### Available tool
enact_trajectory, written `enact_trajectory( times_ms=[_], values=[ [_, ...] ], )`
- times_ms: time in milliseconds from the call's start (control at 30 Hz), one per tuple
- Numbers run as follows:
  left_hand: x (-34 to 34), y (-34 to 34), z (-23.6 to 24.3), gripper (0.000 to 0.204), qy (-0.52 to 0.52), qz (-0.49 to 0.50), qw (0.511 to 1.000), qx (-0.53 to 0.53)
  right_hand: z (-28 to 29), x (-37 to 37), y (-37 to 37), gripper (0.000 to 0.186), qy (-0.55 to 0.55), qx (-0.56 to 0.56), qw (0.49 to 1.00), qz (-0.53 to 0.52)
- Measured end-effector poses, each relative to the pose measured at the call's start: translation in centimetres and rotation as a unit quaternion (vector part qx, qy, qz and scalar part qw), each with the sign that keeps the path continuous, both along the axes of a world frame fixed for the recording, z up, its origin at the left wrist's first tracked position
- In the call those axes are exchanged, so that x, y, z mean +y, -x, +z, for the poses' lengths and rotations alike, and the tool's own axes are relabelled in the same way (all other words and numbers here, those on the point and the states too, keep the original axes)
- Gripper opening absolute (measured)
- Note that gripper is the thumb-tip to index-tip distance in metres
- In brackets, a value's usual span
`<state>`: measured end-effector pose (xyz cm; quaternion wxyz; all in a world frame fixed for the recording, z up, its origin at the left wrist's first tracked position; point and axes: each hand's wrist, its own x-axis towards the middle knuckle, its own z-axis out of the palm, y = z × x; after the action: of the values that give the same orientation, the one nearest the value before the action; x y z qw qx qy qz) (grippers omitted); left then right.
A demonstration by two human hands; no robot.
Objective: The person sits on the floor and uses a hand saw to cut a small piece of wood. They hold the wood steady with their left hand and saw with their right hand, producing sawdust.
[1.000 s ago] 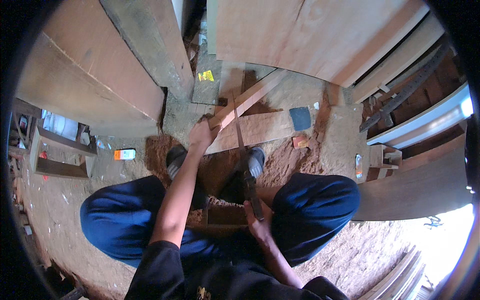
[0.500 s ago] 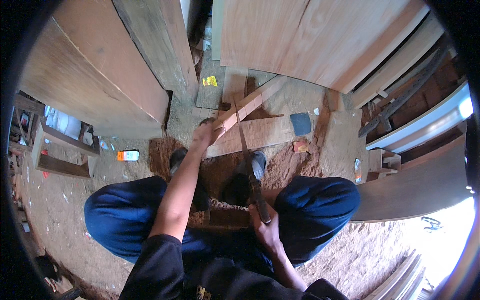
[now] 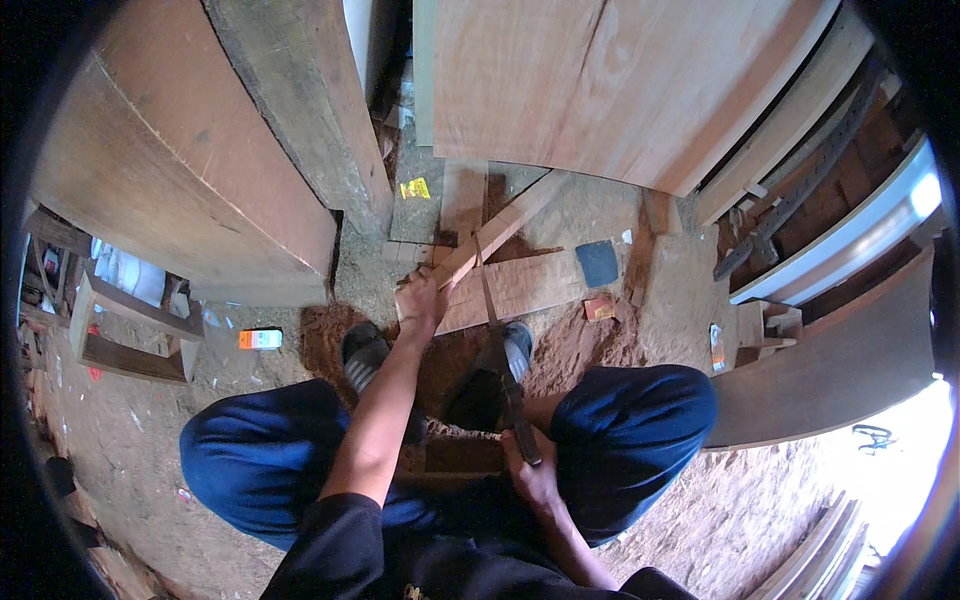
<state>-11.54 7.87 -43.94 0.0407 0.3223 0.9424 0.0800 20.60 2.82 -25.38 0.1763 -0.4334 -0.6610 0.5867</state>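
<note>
Left hand: your fingers are clamped over the near-left end of a wood strip, arm stretched forward. Right hand: your fingers are wrapped around the handle of a saw, low between your knees. Hands well apart.

Strip position: on the ground ahead of your feet, slanting up to the right, its lower part over a wider flat board. Saw blade points away from you, its far end at the strip, right of your left hand; cannot tell how deep the teeth sit.

Surroundings: reddish sawdust around both shoes; blue-grey patch just beside the board's right end; yellow scrap beyond the strip; orange-and-white box left of your feet.
</note>
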Motion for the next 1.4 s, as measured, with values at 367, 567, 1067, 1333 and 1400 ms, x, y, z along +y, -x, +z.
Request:
enact_trajectory(
  times_ms=[367, 567, 1067, 1333, 1400],
  values=[
    [2.1, -0.5, -1.2, 0.06, 0.0, 0.001, 0.997, 0.076, -1.1, -0.9, 0.7, 0.022, 0.018, -0.013, 1.0, -0.019],
    [2.5, -0.2, -2.9, 0.058, -0.038, 0.017, 0.996, 0.077, -5.8, -1.4, -0.4, 0.023, -0.071, -0.026, 0.997, -0.026],
    [1.8, 2.9, -3.8, 0.061, -0.078, -0.032, 0.995, 0.062, -3.2, -1.3, 1.1, 0.023, -0.021, -0.01, 0.999, -0.023],
    [2.8, 1.2, -0.7, 0.063, -0.11, -0.039, 0.99, -0.076, -1.9, -0.9, 0.8, 0.02, 0.015, -0.066, 0.998, -0.013],
    [1.1, 3.9, -2.6, 0.063, -0.126, -0.018, 0.983, -0.133, -2.0, -1.2, 1.9, 0.02, 0.015, -0.042, 0.999, 0.003]
  ],
)
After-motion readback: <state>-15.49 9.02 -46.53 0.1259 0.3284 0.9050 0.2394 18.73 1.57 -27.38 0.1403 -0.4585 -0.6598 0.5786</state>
